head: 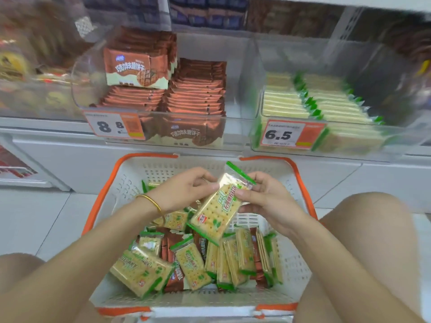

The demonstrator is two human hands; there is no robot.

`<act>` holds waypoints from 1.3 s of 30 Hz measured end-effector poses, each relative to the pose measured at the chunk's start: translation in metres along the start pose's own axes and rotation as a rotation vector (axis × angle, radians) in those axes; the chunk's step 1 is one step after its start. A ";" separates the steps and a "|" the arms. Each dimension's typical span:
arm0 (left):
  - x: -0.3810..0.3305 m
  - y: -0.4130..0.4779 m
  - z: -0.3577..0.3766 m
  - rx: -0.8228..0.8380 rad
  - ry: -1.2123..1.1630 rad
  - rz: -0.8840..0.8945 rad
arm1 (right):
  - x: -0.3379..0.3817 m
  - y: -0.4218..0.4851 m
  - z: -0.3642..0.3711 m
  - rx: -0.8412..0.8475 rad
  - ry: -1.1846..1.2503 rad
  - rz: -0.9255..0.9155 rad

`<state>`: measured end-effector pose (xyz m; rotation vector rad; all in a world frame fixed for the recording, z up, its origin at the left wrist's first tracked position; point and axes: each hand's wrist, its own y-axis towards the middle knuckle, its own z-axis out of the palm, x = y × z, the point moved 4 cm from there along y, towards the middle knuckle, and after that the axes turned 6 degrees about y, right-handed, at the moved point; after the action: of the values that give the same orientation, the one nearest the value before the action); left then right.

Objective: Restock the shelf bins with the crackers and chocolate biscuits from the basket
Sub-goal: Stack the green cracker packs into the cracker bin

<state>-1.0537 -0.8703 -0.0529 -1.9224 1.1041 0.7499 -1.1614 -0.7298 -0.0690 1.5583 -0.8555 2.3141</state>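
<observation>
The cracker bin [401,136] was open on top, its right side free beside the rows of crackers [303,99]. The chocolate biscuit bin [235,134] had room right of its stacks [196,89], the left stack rising tall. Clear front walls with price tags [116,125] stood toward the basket [300,183]; the upper shelf [349,3] overhung behind.

A: Status of our arms?

B: We hold the left forearm [93,241] and the right forearm [331,243] bare and extended forward, converging from the lower corners toward the centre. The left wrist [144,212] carries a thin gold bangle [150,199]. Both wrists are roughly straight.

A: And our hands?

B: Our left hand [184,190] is palm-down, fingers curled, its fingertips [213,185] pinching the upper left edge of one cracker packet [217,213]. Our right hand [268,201] grips the same packet from the right side: thumb [241,194] across the front, the other fingers curled behind. The two hands sit near each other, with the packet between them.
</observation>
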 end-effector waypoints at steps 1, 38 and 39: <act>-0.010 0.002 0.001 -0.006 -0.018 0.014 | 0.008 -0.004 -0.004 -0.009 0.013 -0.022; -0.211 0.070 -0.042 -0.447 0.307 0.374 | 0.197 0.003 -0.103 -0.269 -0.232 -0.439; -0.211 0.078 -0.049 -0.528 0.383 0.365 | 0.204 0.015 -0.110 -0.280 -0.198 -0.413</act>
<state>-1.2123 -0.8464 0.1118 -2.4068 1.6484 0.9672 -1.3379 -0.7058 0.0800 1.6684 -0.7720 1.7009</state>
